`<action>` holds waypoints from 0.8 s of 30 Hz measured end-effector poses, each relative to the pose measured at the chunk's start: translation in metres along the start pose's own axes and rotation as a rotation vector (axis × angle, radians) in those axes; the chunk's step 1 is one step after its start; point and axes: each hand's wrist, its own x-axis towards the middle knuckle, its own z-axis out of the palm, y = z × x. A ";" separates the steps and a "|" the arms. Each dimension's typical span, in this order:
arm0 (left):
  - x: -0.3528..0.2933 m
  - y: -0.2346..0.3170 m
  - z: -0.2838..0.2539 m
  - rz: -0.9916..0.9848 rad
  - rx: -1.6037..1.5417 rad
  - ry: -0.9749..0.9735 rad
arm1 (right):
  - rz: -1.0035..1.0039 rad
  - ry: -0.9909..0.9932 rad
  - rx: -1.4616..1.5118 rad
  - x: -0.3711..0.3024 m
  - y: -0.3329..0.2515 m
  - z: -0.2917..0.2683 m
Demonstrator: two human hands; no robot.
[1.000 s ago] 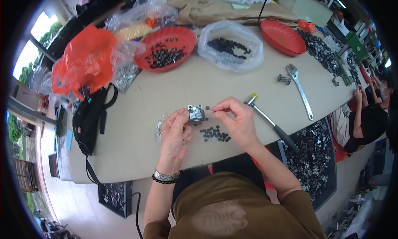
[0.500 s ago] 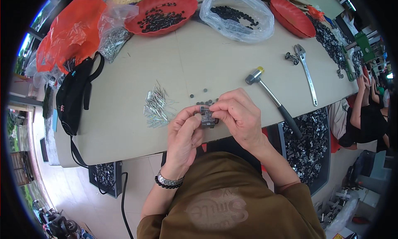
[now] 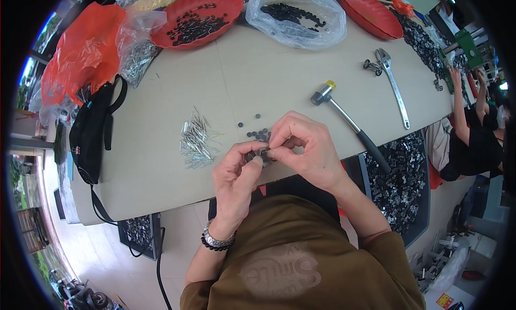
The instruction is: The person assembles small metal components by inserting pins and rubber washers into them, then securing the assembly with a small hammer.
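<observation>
Where half a second back the hands sat nearer the lower middle of the view with the red bowl at the top edge, both hands now sit a little higher and the table shows more of its far side. Left hand (image 3: 236, 173) and right hand (image 3: 303, 151) are together over the near edge of the table (image 3: 161, 127), fingertips pinched on a small dark metal part (image 3: 262, 155); it is mostly hidden between thumb and fingers, so only a greyish, blocky bit shows. Shape beyond that cannot be told. Just beyond the fingertips lies a cluster of small black round pieces (image 3: 259, 133), a few strays a little farther out. To the left, near the left hand, a loose heap of thin silver pins (image 3: 196, 140). To the right, a hammer (image 3: 349, 124) with black grip, lying slantwise; farther right an adjustable wrench (image 3: 392, 84). Far side: red bowl (image 3: 196, 17) of dark parts, clear bag (image 3: 295, 14) of black pieces. Black strapped bag (image 3: 91, 127) at the left edge. Wristband on the left wrist.
</observation>
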 end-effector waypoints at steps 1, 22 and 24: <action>0.000 0.000 0.001 -0.003 0.001 -0.006 | 0.002 0.006 -0.001 0.001 0.002 -0.003; 0.007 0.000 -0.007 -0.239 -0.492 -0.012 | -0.192 -0.054 -0.336 0.009 -0.011 0.001; 0.006 0.004 -0.004 -0.187 -0.338 0.046 | -0.190 -0.058 -0.360 0.013 -0.013 0.006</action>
